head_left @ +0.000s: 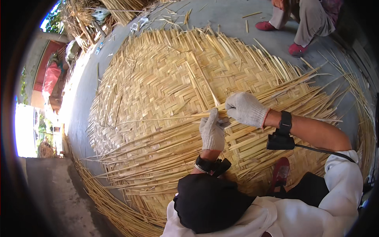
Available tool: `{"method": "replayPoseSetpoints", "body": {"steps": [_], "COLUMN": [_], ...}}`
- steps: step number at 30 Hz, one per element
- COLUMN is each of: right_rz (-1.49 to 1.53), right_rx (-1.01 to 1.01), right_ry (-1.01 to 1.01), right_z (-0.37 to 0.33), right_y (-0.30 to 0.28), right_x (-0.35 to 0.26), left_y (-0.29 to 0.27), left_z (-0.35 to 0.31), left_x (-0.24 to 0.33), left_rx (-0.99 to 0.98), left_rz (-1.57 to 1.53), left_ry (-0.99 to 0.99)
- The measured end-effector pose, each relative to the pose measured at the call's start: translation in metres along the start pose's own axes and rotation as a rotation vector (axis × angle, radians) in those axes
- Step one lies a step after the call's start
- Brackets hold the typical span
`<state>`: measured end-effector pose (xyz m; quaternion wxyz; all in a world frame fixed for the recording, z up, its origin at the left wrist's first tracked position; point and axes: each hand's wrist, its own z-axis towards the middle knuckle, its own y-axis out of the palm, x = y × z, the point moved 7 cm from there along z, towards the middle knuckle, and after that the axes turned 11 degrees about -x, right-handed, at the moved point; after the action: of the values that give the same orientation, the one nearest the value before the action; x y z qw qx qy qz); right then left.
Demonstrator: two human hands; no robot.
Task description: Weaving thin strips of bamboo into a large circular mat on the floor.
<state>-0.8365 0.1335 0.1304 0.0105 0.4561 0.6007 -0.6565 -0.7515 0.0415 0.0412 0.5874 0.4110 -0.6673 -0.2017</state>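
A large woven mat [158,79] of flat yellow reed strips lies on the floor before me, with a zigzag weave. Both my hands wear pale knit gloves and meet near its middle. My left hand [212,132] is closed, its fingertips at a reed strip [185,117] that runs off to the left. A small grey object [224,122] shows beside those fingers; its kind is unclear. Just to the right, my right hand [245,109] is closed at the same strip, its fingertips pinched together. A pale upright strip [214,97] ends by the fingers of both hands.
Loose long reed strips [150,144] lie across the mat's near half. More reeds bundle along the near left edge [106,201] and at the right [357,98]. A person in red shoes [265,26] sits at the far right. Stacked reeds [122,10] stand far left.
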Motion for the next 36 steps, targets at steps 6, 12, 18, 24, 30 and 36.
{"method": "replayPoseSetpoints", "body": {"steps": [6,12,18,24,30,36], "right_rz": [-0.094,0.007,0.050,-0.169,-0.021,-0.087], "right_rx": [-0.028,-0.156,-0.133,-0.298,-0.132,0.004], "right_ry": [-0.168,-0.044,-0.089,0.094,-0.157,-0.186], "right_z": [0.010,0.019,0.027,0.042,0.069,0.076], "right_y": [0.026,0.026,0.024,0.017,0.075,0.078], "right_x": [-0.026,-0.010,-0.005,0.030,-0.007,-0.026], "left_y": [-0.046,-0.091,-0.117,-0.152,-0.115,-0.113], "left_z": [0.005,0.007,0.016,0.003,0.016,0.013], "left_x": [0.009,0.042,0.054,0.068,0.028,0.023], "left_rx": [0.184,0.275,0.360,0.571,0.247,0.201], "left_rz": [-0.021,0.167,0.247,0.106,-0.213,-0.390], "left_ry": [0.187,0.296,0.320,0.327,0.215,0.080]}}
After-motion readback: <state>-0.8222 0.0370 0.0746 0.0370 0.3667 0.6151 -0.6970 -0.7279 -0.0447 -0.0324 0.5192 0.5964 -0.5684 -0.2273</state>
